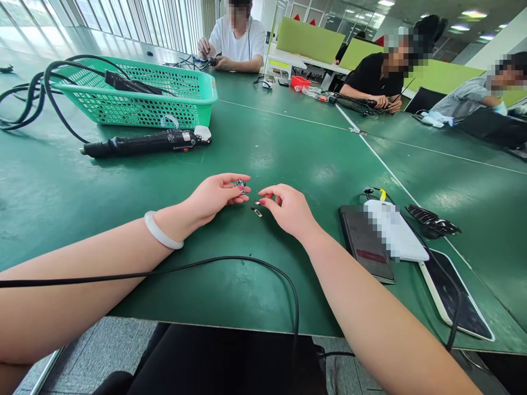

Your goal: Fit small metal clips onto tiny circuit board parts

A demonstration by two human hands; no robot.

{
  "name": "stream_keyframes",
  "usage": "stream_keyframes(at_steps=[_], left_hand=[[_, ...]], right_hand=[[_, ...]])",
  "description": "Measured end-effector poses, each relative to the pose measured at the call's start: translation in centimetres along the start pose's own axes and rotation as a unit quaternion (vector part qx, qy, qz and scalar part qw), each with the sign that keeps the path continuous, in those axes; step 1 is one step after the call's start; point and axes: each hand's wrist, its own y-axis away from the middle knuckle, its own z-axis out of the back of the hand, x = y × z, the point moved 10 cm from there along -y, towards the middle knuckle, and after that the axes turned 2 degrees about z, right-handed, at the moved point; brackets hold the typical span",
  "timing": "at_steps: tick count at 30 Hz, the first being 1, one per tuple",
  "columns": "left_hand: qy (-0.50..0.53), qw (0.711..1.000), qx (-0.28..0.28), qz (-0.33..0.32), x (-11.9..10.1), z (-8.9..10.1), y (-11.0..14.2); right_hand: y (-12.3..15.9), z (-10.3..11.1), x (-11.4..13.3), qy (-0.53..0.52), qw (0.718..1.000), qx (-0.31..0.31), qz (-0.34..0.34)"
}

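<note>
My left hand (218,195), below a white bangle (162,230) on the wrist, is closed on a small dark part with silvery edges (240,185). Its exact kind is too small to make out. Just to the right, my right hand (284,206) has thumb and forefinger pinched together around a tiny pale piece (258,203). On the green table (230,285) beneath those fingertips lies a small flat metal piece (257,212) with a slot. A narrow gap separates the two hands.
A green basket (140,101) holds black cabled tools, with a black electric screwdriver (144,144) before it. A black cable (230,258) crosses near my forearms. To the right lie a dark phone-like slab (364,241), a white device (395,227) and a tablet (457,296). Several people work beyond.
</note>
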Motion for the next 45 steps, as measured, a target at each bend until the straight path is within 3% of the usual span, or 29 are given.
stream_keyframes(at_steps=[7,15,18,23,27,38,45], left_hand=[[0.034,0.998,-0.007,0.049,1.0,0.0,-0.1],[-0.005,0.998,0.056,0.034,1.4,-0.9,-0.3],[-0.028,0.995,0.097,0.023,1.2,-1.7,-0.1],[-0.014,0.985,0.17,0.039,1.6,-3.2,0.5],[0.02,0.977,0.207,0.053,1.9,-3.9,0.7],[0.089,0.965,0.217,0.115,2.7,-4.1,1.0],[0.125,0.977,0.142,0.1,2.5,-2.6,0.1]], right_hand=[[-0.7,-1.7,-0.4,0.1,0.994,0.033,0.008],[-0.2,0.2,-1.3,-0.014,0.999,-0.009,-0.033],[0.1,1.1,-0.2,-0.041,0.998,-0.036,-0.013],[0.7,1.8,3.5,-0.052,0.993,-0.061,0.085],[0.9,1.7,4.0,-0.052,0.991,-0.059,0.106],[0.8,2.4,2.3,-0.117,0.987,-0.1,0.055],[0.4,2.8,0.8,-0.06,0.993,-0.101,0.016]])
